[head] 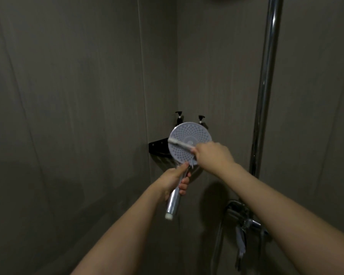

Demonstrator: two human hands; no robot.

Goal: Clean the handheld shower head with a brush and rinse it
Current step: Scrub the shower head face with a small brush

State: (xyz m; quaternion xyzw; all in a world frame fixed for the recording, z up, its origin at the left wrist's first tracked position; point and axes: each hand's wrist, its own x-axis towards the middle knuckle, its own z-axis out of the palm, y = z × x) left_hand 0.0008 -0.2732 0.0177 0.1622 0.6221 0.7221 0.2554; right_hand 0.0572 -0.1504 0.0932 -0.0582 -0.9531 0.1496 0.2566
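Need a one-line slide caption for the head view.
Left hand grips round chrome handheld shower head; right hand scrubs its face with white brush.

Grey panelled walls point(77, 96), joined at a corner behind. Black corner shelf point(157, 148), mounted at that corner. Two pump dispensers with black tops, left point(178, 116) and right point(201, 119), are seen just above the shelf; their bodies are largely hidden. Chrome riser pipe point(266, 86), fixed upright at right. Chrome mixer tap point(244, 219), mounted low at the pipe's foot, blurred.
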